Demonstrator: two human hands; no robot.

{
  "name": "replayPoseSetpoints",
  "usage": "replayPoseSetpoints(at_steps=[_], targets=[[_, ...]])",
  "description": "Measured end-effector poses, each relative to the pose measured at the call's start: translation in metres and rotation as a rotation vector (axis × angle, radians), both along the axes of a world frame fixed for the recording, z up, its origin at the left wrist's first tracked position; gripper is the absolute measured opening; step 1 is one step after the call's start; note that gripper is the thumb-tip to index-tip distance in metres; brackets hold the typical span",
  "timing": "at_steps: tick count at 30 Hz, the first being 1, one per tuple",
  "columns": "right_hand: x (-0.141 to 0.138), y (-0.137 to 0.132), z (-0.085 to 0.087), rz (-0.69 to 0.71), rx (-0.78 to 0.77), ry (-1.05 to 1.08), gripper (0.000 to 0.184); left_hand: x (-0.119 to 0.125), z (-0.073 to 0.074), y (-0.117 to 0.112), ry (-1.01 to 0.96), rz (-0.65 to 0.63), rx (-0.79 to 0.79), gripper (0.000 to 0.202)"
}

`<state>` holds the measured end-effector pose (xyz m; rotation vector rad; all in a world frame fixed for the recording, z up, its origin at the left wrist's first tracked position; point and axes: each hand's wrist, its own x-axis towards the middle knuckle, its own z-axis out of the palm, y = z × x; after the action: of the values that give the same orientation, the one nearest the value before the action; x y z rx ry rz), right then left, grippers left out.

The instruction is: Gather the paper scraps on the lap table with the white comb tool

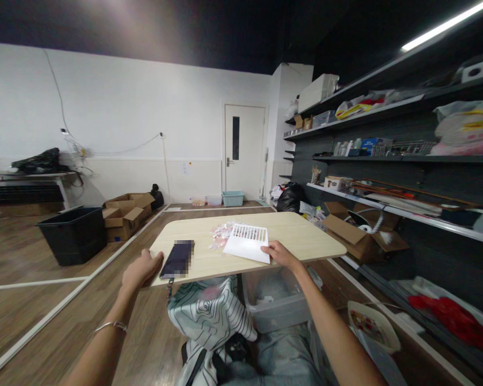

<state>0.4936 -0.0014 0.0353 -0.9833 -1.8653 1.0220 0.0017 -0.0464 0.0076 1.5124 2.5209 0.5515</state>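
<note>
A: Holding what, and where?

B: Pinching the white slotted panel (241, 249) by its near-right corner with the right hand (279, 254). Positioned at the table's (301, 230) near edge, roughly mid-width. Slots toward the table's far side.

A: Tips for handling?

B: Pinch lightly, no hard squeezing (looks thin, probably bends). Support with 2 hands in case of flexing. Move slowly and low over the table, without sweeping the pink-and-white bits (220, 236) at table centre or knocking the phone (174, 262) at the table's near-left corner.

A: Pose?

B: Reaching forward with the right arm across the table's near edge, forearm angled inward. Holding the left hand (142, 268) at the table's left edge, fingers together, nothing visible in grasp. Can't tell whether gripping the tabletop or just touching. Wearing 1 bracelet (110, 325) on the left wrist.
</note>
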Motion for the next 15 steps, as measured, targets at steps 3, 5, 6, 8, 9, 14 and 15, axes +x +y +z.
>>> replayPoseSetpoints(at_steps=[3, 5, 6, 8, 9, 14, 15], targets=[[0.0003, -0.0007, 0.0006, 0.038, -0.022, -0.045, 0.049, -0.0012, -0.0015, 0.0009, 0.002, -0.004, -0.013, 0.085], [0.0004, -0.0014, 0.0011, 0.086, -0.034, -0.072, 0.049, -0.0021, -0.0019, 0.0014, 0.002, -0.007, -0.022, 0.086], [0.0004, -0.0018, 0.0014, 0.113, -0.04, -0.083, 0.05, -0.0024, -0.002, 0.0016, 0.004, -0.007, -0.024, 0.086], [0.0006, -0.0026, 0.0017, 0.157, -0.059, -0.093, 0.051, -0.0029, -0.0021, 0.0019, 0.007, -0.005, -0.02, 0.085], [0.0008, -0.003, 0.0018, 0.171, -0.074, -0.094, 0.052, -0.003, -0.0021, 0.002, 0.009, -0.006, -0.013, 0.085], [0.0017, -0.0047, 0.0032, 0.171, -0.107, -0.074, 0.057, -0.0023, -0.0014, 0.0019, 0.016, -0.009, 0.014, 0.084], [0.0016, -0.0048, 0.0038, 0.165, -0.088, -0.069, 0.058, -0.0018, -0.0008, 0.0016, 0.015, -0.003, 0.013, 0.084]])
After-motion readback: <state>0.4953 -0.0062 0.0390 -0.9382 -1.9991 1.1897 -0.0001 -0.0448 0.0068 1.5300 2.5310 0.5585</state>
